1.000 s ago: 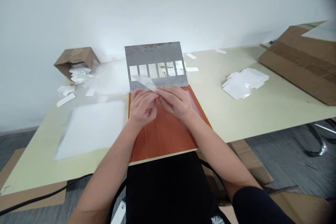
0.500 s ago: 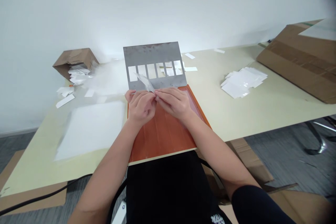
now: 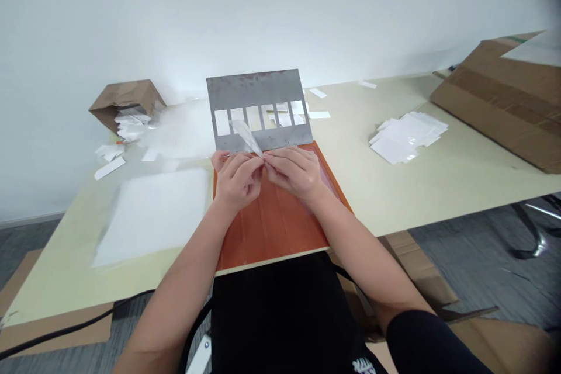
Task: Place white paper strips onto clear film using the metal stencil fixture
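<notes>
Person seated at the near edge of a pale surface (image 3: 460, 187), both forearms reaching forward, the left hand (image 3: 237, 181) and right hand (image 3: 293, 172) meeting over the far end of an orange board (image 3: 272, 228). Grip on both sides is pressed together: thumbs and fingertips pinch the lower end of a clear film strip (image 3: 246, 137), which sticks up from between the hands and tilts toward the far left. The strip overlaps the lower bar of a gray metal stencil plate (image 3: 258, 87), which has a row of rectangular slots and lies just beyond the hands, its near edge at the board's far edge. White slips (image 3: 284, 120) show through the right-hand slots. Left of the board is a white sheet (image 3: 151, 216), blurred. Far left, a tipped brown cardboard box (image 3: 125, 96) spills white paper pieces (image 3: 129, 123) onto the surface. To the right sits a loose pile of white sheets (image 3: 407, 139), and beyond it, at the far right, lies flattened cardboard (image 3: 504, 99).
</notes>
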A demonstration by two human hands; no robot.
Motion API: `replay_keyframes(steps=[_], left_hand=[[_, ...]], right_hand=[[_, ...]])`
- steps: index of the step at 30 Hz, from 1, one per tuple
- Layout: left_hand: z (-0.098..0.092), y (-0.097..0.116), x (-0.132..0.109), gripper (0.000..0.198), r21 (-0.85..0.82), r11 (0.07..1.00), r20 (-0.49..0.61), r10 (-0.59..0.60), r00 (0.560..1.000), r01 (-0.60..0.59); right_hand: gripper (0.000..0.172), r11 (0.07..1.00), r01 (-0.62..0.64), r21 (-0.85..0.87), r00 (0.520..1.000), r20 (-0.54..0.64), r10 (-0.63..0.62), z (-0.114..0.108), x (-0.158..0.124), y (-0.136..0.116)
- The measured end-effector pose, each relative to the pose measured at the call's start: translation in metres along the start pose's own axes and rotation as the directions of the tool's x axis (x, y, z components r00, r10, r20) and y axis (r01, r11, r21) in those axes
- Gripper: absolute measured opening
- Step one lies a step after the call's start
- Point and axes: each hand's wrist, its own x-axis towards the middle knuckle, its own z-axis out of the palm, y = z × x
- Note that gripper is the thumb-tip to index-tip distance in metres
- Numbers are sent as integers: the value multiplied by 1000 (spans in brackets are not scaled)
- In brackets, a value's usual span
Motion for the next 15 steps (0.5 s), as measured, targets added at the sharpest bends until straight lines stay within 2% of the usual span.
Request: replay_keyframes(steps=[10, 15], left_hand=[[0, 1, 2, 17, 41, 998, 1, 50, 999, -50], [0, 2, 4, 17, 64, 994, -9, 90, 996, -89]], right_hand=[[18, 998, 28, -63, 999, -26, -29, -1, 3, -1], [11, 995, 38, -94, 999, -20, -40, -2, 0, 0]])
